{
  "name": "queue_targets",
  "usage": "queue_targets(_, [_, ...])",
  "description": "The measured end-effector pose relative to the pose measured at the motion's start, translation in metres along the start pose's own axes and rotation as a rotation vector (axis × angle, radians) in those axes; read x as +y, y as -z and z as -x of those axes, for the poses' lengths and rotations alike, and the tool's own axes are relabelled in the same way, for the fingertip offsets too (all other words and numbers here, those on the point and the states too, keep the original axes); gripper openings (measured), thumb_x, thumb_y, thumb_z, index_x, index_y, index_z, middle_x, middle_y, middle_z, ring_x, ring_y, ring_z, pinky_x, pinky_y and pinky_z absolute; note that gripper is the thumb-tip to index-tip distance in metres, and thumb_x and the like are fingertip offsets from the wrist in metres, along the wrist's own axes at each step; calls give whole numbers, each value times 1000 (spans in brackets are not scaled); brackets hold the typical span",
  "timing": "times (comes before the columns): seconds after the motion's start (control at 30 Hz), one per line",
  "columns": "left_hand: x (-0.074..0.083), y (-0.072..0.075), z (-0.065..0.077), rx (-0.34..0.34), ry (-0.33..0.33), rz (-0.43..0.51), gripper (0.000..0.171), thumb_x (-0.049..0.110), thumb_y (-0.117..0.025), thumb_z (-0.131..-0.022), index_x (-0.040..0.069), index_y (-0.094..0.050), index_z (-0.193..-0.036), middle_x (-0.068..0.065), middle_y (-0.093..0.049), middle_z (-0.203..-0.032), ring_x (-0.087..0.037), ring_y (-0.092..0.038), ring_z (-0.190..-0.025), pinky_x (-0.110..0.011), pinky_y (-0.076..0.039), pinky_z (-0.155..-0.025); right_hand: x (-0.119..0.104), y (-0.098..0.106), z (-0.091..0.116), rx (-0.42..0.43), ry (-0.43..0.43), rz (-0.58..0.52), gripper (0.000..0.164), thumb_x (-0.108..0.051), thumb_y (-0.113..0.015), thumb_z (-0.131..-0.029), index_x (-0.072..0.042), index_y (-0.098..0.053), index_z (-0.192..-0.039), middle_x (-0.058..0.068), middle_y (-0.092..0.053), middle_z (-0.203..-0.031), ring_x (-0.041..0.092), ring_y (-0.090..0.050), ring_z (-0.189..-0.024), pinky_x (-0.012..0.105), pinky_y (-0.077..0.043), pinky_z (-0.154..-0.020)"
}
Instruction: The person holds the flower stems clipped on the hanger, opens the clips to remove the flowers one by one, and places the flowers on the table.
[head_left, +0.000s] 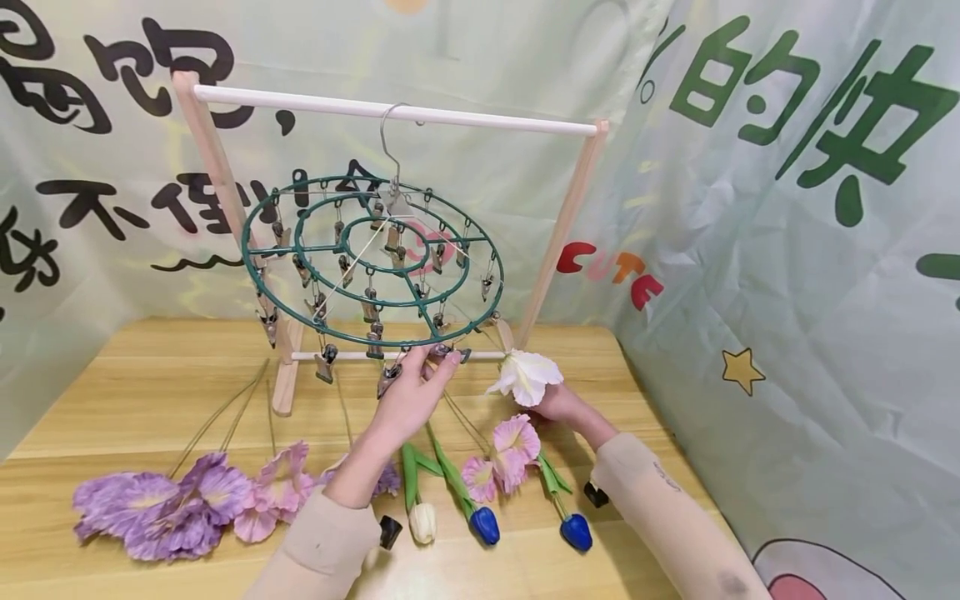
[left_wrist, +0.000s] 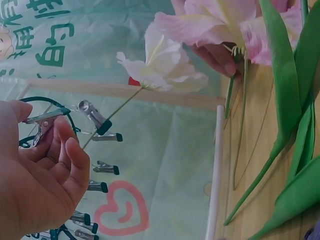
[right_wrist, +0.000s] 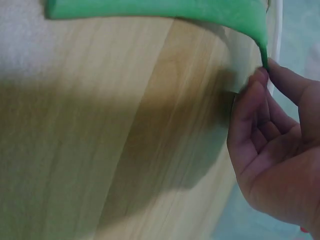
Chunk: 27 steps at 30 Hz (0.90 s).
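Note:
At the front rim of a round green clip hanger, my left hand pinches a metal clip with green tips between thumb and fingers. A white artificial flower is to the right of the hanger; in the left wrist view its thin stem passes behind my left fingers, and its attachment is hidden. Partly behind that flower, my right hand is low over the table. Its thumb and fingertips pinch the thin green stem of a leafy flower, seemingly the right blue tulip.
A wooden stand with a white top bar carries the hanger by its hook. Purple flowers, pink flowers, a white tulip and another blue tulip lie along the wooden table. Printed cloth surrounds it.

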<state>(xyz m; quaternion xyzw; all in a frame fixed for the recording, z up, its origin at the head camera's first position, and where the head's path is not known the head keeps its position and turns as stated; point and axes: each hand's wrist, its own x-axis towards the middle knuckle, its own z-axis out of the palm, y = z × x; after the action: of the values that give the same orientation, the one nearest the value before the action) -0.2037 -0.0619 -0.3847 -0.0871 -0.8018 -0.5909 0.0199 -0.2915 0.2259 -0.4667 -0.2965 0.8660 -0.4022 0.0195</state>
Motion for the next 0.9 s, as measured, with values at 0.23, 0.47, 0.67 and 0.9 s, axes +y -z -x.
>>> queue_targets(0.23, [3, -6, -5, 28, 1, 56, 56, 64, -60, -98, 13, -60, -122, -3, -53, -95, -21, -50, -82, -34, -42, -70, -9, -2, 4, -32, -313, -64, 17, -3, -73, -91, 3, -59, -84, 0, -51, -64, 10, -48, -51, 23, -41, -48])
queue_targets(0.47, [9, -12, -12, 39, -4, 89, 49, 69, -58, -97, 22, -60, -113, 0, -49, -84, -20, -46, -72, -33, -39, -65, -8, 5, 13, -10, -384, -82, 30, -11, -69, -98, -6, -55, -72, -1, -47, -53, 14, -46, -46, 25, -39, -46])
queue_targets(0.67, [12, -19, -19, 40, -12, 42, 45, 68, -51, -101, 31, -60, -124, 0, -59, -93, -22, -58, -85, -39, -47, -70, -7, 22, 31, 107, -471, -123, 24, -15, -67, -100, 7, -66, -91, 20, -64, -72, 16, -53, -53, 28, -45, -51])
queue_targets(0.9, [10, -29, -17, -37, 42, 7, 70, 78, -39, -98, 20, -52, -136, -10, -65, -117, -35, -63, -109, -51, -53, -87, -18, 51, 47, 276, -489, -236, 34, -16, -66, -102, 11, -65, -122, 11, -67, -84, 12, -57, -64, 25, -51, -57])
